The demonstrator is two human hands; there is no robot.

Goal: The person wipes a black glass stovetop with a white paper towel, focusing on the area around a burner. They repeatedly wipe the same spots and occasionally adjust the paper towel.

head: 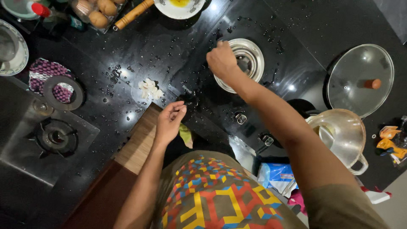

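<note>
My right hand (221, 60) reaches out over a black glass hob (292, 63) and is closed in a fist at the left rim of a round steel burner ring (251, 57). Anything inside the fist is hidden. My left hand (169, 121) hovers at the counter's front edge with thumb and fingertips pinched together, just beside a dark stove knob (189, 101). I see nothing between those fingers. Two more knobs (241, 118) sit further right along the hob's front.
Peeled garlic cloves (150, 89) lie among water drops on the wet black counter. To the right are a glass lid (360, 78) and a steel pot (343, 135); at left, a second burner (55, 135) and a patterned cloth (42, 70). Eggs (98, 10), a wooden handle (133, 13) and a plate (180, 7) line the back.
</note>
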